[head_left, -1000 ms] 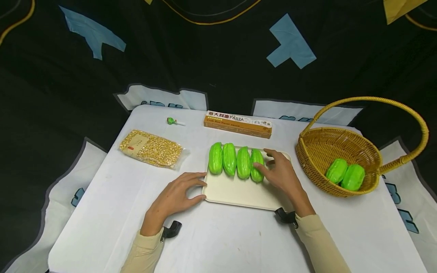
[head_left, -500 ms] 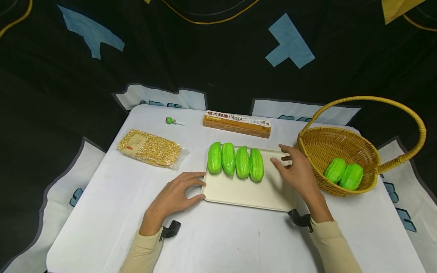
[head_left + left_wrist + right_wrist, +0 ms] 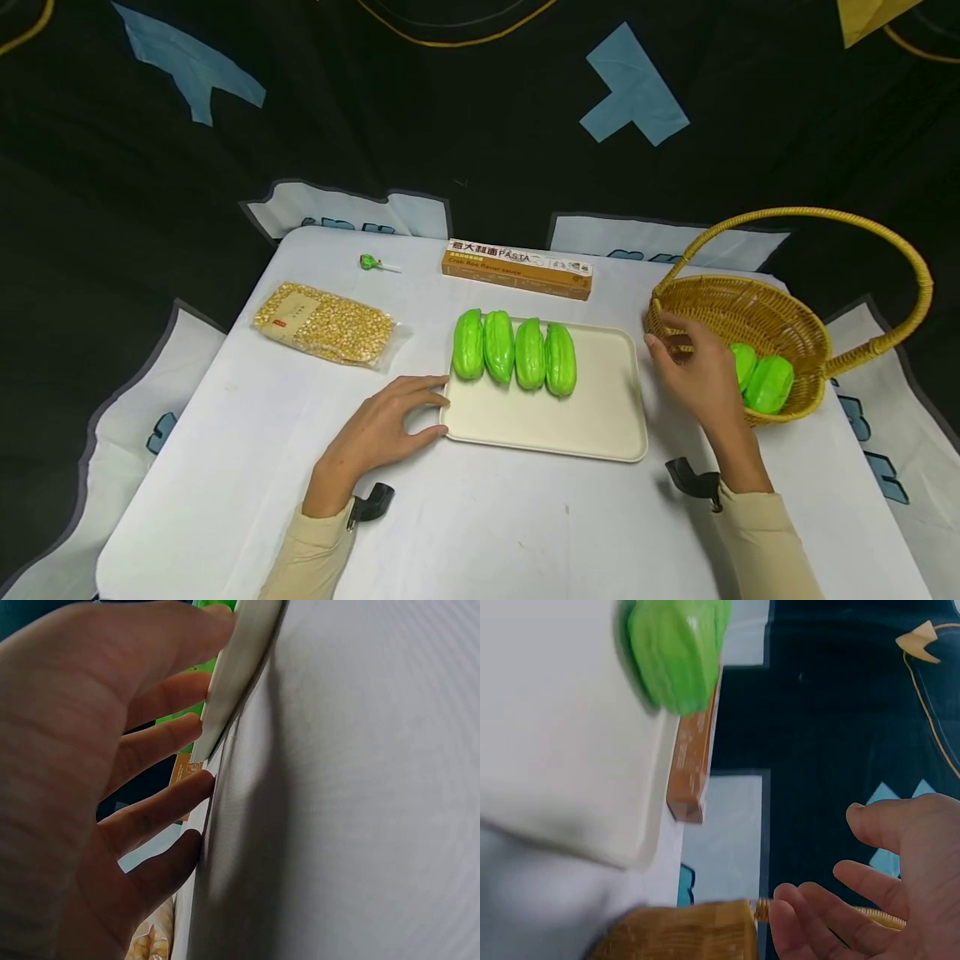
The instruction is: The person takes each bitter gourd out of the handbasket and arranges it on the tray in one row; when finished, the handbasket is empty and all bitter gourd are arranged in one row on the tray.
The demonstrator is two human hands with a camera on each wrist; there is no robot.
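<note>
Several bright green ridged gourds (image 3: 529,354) lie side by side on a cream tray (image 3: 600,417), toward its back left. My left hand (image 3: 382,425) rests at the tray's left edge; in the left wrist view the thumb and some fingertips touch the tray's side wall (image 3: 238,671). To the right, my right hand (image 3: 705,375) hovers beside and partly over the near left rim of a wicker basket (image 3: 735,304), fingers loosely bent around nothing. Inside the basket are two more green gourds (image 3: 769,385), one partly hidden by this hand.
Behind the tray lies a pasta box (image 3: 517,269). A clear bag of yellow corn kernels (image 3: 330,325) and a green-wrapped lollipop (image 3: 369,262) are at the back left. The basket's tall arched handle (image 3: 810,214) rises above the right side of the white-covered table (image 3: 480,533).
My right hand has moved right, away from the rightmost gourd on the tray, over to the basket. The gourds stay in their row. The left hand keeps its place at the tray.
</note>
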